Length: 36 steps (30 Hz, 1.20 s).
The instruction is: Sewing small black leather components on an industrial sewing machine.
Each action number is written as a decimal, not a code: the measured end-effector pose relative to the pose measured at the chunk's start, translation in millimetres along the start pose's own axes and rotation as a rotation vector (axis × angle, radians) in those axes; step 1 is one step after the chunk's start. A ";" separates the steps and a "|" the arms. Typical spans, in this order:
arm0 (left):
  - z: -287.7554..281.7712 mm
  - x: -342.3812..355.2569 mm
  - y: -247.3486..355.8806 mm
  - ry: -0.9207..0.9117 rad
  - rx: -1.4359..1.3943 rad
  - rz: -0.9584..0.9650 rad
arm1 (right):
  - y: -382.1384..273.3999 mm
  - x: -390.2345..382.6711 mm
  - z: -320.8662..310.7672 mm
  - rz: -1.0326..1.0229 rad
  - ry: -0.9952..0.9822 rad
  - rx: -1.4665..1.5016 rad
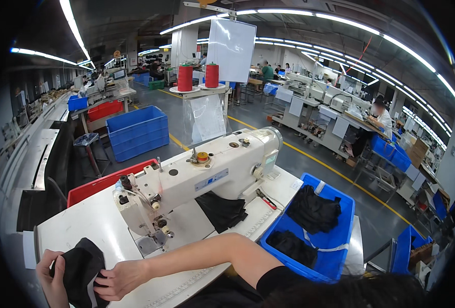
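Note:
At the left end of the white sewing table, both my hands hold a black fabric piece with a pale strip along one edge. My left hand grips its left side, thumb over the cloth. My right hand pinches the right side near the pale strip, its forearm crossing in front of the machine. The white sewing machine stands beyond my right arm, its needle area to the right of the cloth. Under the machine's arm lies a stack of black fabric pieces.
A blue bin with black fabric bundles stands at the table's right. Red-handled snips lie near the machine's base. Behind are a red bin, a large blue crate and red thread cones. People work at distant tables.

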<state>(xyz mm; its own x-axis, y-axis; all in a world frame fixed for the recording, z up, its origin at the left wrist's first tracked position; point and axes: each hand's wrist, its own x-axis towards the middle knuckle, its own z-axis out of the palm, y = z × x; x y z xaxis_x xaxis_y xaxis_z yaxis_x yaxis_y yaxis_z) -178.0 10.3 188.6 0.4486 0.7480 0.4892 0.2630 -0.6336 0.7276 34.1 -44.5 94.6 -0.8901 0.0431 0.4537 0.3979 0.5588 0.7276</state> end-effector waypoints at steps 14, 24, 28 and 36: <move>56.7 -11.8 -24.8 0.137 0.462 0.450 | -148.0 -56.2 78.1 -0.983 -0.790 -2.698; 73.0 -36.3 9.1 0.216 0.133 0.112 | -53.0 -44.1 -15.1 -2.489 -0.459 -2.928; 77.3 -30.4 17.7 0.343 0.060 -0.002 | -71.8 -47.0 -20.6 -2.595 -0.443 -2.776; 76.6 -32.5 3.9 0.403 -0.213 -0.149 | -72.1 -39.9 -31.4 -2.168 -0.531 -2.809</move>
<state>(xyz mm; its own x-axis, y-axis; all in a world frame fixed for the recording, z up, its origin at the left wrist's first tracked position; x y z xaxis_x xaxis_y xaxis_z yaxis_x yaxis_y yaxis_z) -126.2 -31.7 138.7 0.0414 0.8715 0.4887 0.1000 -0.4903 0.8658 47.9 -112.5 40.2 -0.2289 0.9726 0.0397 -0.4192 -0.0617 -0.9058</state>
